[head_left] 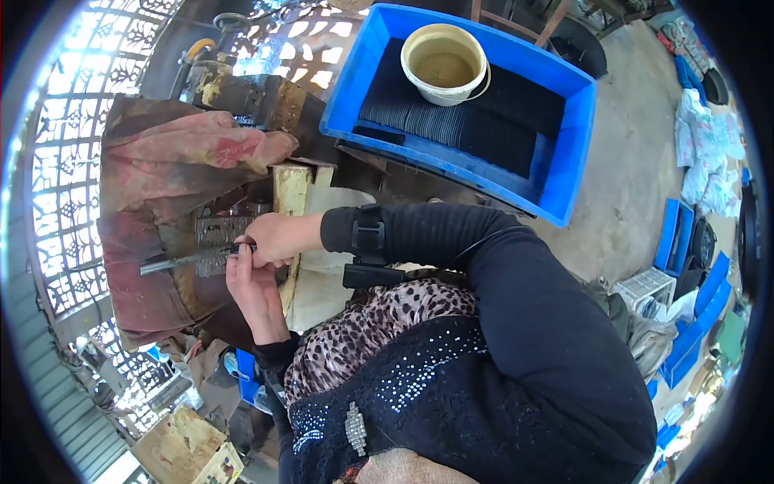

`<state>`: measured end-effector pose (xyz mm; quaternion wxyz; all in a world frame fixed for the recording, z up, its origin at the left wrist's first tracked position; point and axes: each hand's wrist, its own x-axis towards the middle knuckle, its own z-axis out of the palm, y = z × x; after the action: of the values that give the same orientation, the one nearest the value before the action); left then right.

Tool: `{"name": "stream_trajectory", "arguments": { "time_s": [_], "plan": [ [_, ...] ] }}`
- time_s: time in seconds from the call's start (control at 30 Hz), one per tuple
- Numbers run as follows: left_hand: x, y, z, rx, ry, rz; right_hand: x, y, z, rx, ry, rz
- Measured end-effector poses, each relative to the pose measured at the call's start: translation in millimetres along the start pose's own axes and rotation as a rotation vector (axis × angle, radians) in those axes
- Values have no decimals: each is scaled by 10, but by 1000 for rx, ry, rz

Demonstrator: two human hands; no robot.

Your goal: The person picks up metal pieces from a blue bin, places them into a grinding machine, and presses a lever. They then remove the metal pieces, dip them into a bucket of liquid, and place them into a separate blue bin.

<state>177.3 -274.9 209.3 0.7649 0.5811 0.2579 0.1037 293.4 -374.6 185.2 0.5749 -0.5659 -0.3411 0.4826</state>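
My two hands meet over a workbench on the left. My right hand [282, 238] reaches across from the right in a black sleeve, its fingers closed and curled at the dark end of a long thin grey metal strip [165, 264]. Just below it, my left hand [256, 292] pinches that same end between thumb and fingers. Out to the left juts the free end of the strip. Beneath it lies a ridged grey metal block [226, 231] on the bench. Where the hands overlap, the exact grip is partly hidden.
A stained red cloth [193, 149] drapes over the bench. Beyond my right arm stands a blue tub [576, 153] with rows of dark thin pieces [500, 145] and a white bucket [468, 95]. A worn pale wooden piece [290, 189] borders the bench. A cardboard box [181, 444] sits lower left.
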Motion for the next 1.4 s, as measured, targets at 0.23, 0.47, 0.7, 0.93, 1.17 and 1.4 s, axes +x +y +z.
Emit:
{"name": "stream_trajectory", "arguments": {
  "time_s": [0.23,0.47,0.7,0.93,1.17,1.4],
  "plan": [
    [124,-34,268,7,119,42,-114,228,-393,-12,36,-278],
    [224,-68,464,-101,165,79,-386,221,-749,-335,103,-376],
    [321,-158,634,-169,166,79,-472,378,-814,-343,114,-317],
    [408,-319,692,-164,169,24,-441,520,-732,-297,200,-282],
    [548,-466,573,-235,8,6,-528,460,-762,-233,269,-199],
    [602,-422,784,-380,8,10,-395,398,-804,494,480,-286]
  ]
}}
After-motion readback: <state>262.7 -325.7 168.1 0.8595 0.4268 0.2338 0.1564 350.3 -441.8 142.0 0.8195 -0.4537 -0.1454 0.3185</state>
